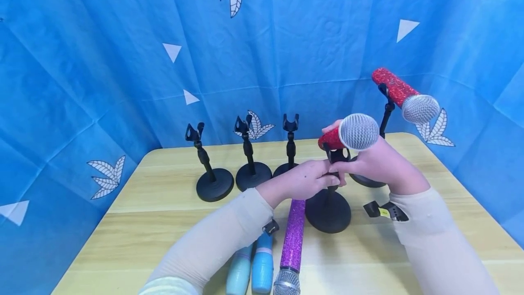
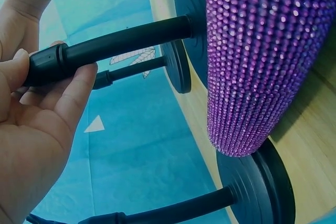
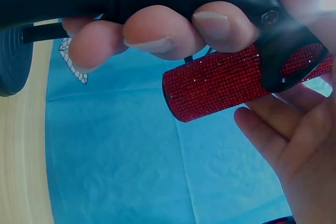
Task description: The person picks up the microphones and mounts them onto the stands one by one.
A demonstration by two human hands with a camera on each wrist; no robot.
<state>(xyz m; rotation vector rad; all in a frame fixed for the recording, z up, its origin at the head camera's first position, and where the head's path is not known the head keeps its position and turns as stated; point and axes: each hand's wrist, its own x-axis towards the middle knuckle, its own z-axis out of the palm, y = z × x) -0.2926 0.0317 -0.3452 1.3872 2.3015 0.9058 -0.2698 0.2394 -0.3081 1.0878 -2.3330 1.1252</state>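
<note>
A red glittery microphone with a silver mesh head lies tilted in the clip of a black desk stand. My left hand grips that stand's stem just below the clip; in the left wrist view its thumb and fingers close round the black stem. My right hand holds the red microphone at the clip, its thumb by the clip and fingers behind the body. In the right wrist view the microphone's red body passes through the black clip. The microphone hides part of the right hand.
Another red microphone rests in a stand at the right. Three bare stands line the left and middle back. A purple microphone and two blue-handled objects lie in front, partly under the left arm. Blue curtain surrounds the wooden table.
</note>
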